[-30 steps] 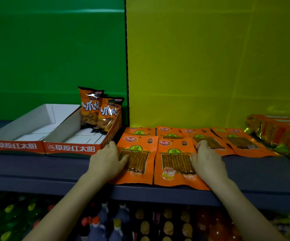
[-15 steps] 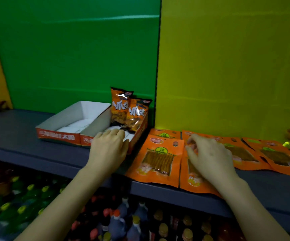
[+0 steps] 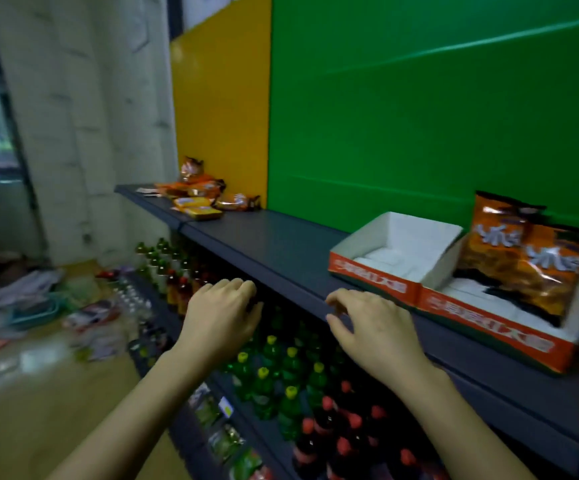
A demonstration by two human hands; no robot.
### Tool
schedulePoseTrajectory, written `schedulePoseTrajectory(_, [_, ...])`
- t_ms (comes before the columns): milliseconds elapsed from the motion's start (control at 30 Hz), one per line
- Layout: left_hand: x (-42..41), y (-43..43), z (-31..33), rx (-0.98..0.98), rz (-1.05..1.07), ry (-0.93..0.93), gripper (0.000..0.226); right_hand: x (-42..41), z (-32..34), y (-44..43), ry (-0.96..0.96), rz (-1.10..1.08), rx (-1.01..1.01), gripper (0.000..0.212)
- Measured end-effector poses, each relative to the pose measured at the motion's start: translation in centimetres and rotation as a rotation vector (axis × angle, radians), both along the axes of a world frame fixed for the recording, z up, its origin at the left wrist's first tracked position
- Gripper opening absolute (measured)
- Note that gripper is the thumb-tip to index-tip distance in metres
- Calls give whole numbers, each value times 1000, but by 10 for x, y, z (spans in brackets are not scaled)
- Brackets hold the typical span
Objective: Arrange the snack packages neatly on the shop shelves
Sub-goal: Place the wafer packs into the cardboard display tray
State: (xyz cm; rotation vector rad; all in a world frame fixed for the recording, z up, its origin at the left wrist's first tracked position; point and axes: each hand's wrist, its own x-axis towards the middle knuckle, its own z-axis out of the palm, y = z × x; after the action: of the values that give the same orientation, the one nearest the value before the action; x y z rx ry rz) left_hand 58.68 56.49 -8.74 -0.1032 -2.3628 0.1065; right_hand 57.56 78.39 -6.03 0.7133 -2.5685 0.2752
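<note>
At a shop's dark grey metal shelf point(image 3: 281, 251), both hands bare and empty. Left hand point(image 3: 218, 313) loosely curled just before the shelf's front lip, gripping nothing. Right hand point(image 3: 367, 327) half open with fingers bent, hovering at the same lip. Touching it or not: impossible to tell through the blur.

To the right on the shelf, two red-and-white cardboard display trays point(image 3: 374, 285) side by side. In the left one, only white inner folds. In the right one, two glossy orange foil snack bags point(image 3: 523, 258), upright and leaning together. At the shelf's far end, well apart from the hands, a jumbled heap of orange and yellow snack packets point(image 3: 198, 199) before a mustard-yellow back panel point(image 3: 222, 98). Behind the trays, a smooth green back panel point(image 3: 419, 116).

By the look of the foil: light, puffy and crackly, slick-skinned, easily toppled, with contents probably brittle. Best taken by the crimped top seal or lightly across both side edges, never squeezed through the middle. By the look of the card: stiff but thin, better slid along the shelf than lifted by one wall.

Below, ranks of green plastic bottles with yellow caps point(image 3: 270, 358) and dark bottles with red caps point(image 3: 333, 427).
</note>
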Motion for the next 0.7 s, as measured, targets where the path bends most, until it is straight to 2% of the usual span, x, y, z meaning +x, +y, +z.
schedulePoseTrajectory(333, [-12,-227,-1,-37,202,-21,30,-62,-8,-237,-49,134,-9,32])
schedulePoseTrajectory(700, [-80,-363,0,21,201,-74,18,-159,1,-386,-90,125,-85,28])
